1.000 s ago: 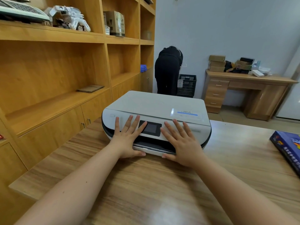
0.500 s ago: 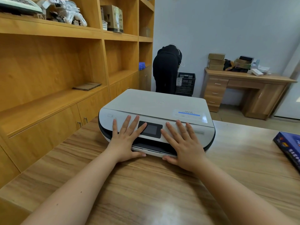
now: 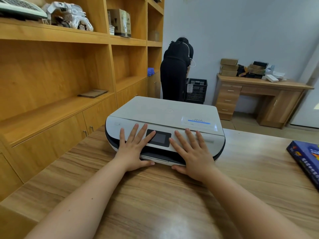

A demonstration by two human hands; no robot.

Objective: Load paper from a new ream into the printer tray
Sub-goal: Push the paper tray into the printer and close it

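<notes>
Both hands flat on the printer front, tray not yet out

The left hand (image 3: 133, 149) and right hand (image 3: 193, 153) lie spread-fingered on the smooth white printer (image 3: 165, 125) at 12 o'clock on the wood-grain bench (image 3: 155, 195), thumbs under its dark tray lip (image 3: 160, 158); the glossy blue ream (image 3: 305, 157), likely heavy and stiff, waits at 3 o'clock, best gripped by its long edges

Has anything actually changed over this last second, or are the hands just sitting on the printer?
Hardly anything. Both the left hand and the right hand stay flat on the front of the printer, thumbs under its lower edge; nothing was picked up or let go. Only the view shifted a little. The blue paper pack stays unopened on the table.
</notes>
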